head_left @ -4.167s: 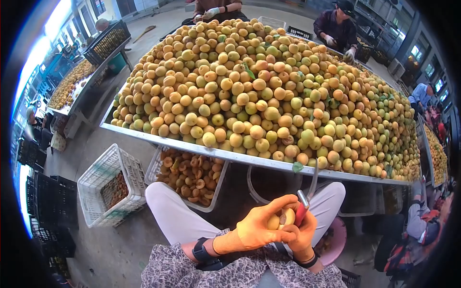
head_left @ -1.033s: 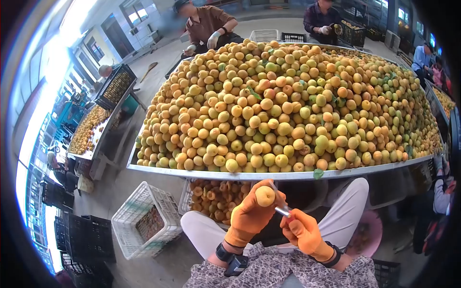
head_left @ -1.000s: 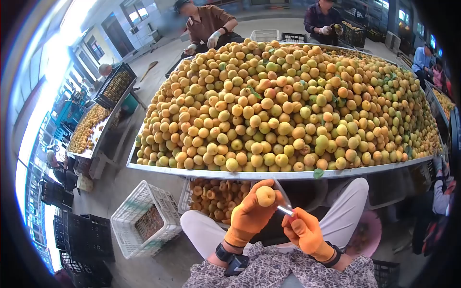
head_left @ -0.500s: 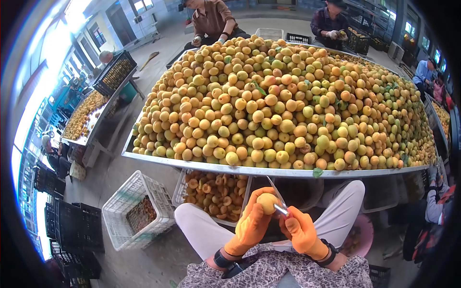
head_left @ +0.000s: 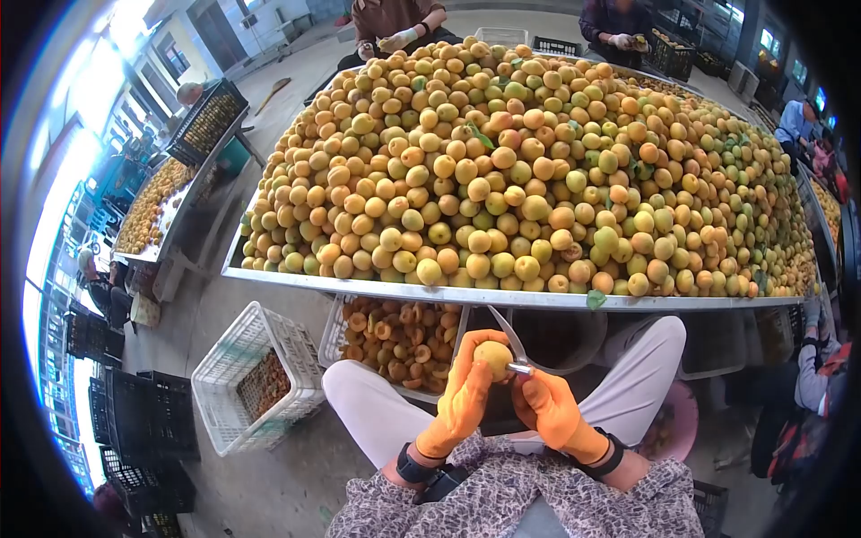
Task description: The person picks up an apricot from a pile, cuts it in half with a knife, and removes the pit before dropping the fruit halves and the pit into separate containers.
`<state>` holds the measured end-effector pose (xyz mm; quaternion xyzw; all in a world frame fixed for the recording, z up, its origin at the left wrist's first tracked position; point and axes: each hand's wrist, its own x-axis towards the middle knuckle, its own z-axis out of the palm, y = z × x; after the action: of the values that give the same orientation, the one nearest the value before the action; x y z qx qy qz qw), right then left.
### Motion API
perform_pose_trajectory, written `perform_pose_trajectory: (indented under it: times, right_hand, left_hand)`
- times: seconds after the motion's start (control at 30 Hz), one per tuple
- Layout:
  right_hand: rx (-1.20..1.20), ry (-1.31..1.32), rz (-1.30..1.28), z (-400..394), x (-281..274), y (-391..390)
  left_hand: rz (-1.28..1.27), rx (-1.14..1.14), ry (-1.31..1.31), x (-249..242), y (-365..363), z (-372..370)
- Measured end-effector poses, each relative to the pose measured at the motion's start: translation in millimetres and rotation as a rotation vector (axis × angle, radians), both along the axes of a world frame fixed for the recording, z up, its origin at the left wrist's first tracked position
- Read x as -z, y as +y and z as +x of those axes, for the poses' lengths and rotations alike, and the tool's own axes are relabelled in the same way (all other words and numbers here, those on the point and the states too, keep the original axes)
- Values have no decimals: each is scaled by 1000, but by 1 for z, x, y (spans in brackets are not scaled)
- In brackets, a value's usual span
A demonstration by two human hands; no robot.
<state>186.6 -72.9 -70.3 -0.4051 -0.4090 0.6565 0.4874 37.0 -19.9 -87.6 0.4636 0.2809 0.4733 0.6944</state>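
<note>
My left hand point(head_left: 462, 399), in an orange glove, has its fingers wrapped round a yellow apricot point(head_left: 492, 357) and holds it up above my lap. In my right hand point(head_left: 558, 414), gloved the same way, is a knife point(head_left: 509, 334). Its long pointed blade rises up and left behind the fruit. A short silver metal part by the right fingertips meets the apricot's right side. The handle is mostly hidden in the glove. Beyond my hands stands a metal-edged table point(head_left: 430, 294) heaped with whole apricots point(head_left: 502, 179).
Below the table edge sits a white crate point(head_left: 334, 334) of halved apricots point(head_left: 404, 341). A white basket point(head_left: 256, 381) with brownish pieces stands on the floor to the left. Black crates point(head_left: 148, 417) are stacked farther left. A pink basin point(head_left: 674, 421) lies right of my knee. Co-workers point(head_left: 399, 22) sit across the table.
The knife's blade has swung to show broader and higher above the apricot. Both hands have stayed close together round the fruit. My view has tilted slightly.
</note>
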Motion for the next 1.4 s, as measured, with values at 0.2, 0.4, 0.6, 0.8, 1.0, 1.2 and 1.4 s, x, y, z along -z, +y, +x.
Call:
perform_pose_trajectory:
  times: [0.2, 0.4, 0.6, 0.8, 1.0, 1.2, 1.4]
  right_hand:
    - [-270, 252, -382, 35, -8, 20]
    - [-441, 502, -267, 72, -7, -7]
    - [-35, -115, 26, 35, -22, -14]
    - [-106, -186, 16, 21, -16, -14]
    - [-67, -293, 112, 21, -16, -17]
    - [27, -320, 275, 16, -3, -30]
    - [-51, -283, 296, 24, -3, -29]
  left_hand:
    - [140, 43, 298, -1, 22, -6]
    - [78, 173, -50, -9, 49, -29]
    - [-62, 260, -360, -9, 36, -8]
    - [12, 180, -270, -25, 21, 7]
    - [-22, 180, -337, -27, 6, 16]
    - [-14, 252, -214, -50, -13, 8]
    - [733, 273, 339, -69, 14, -12]
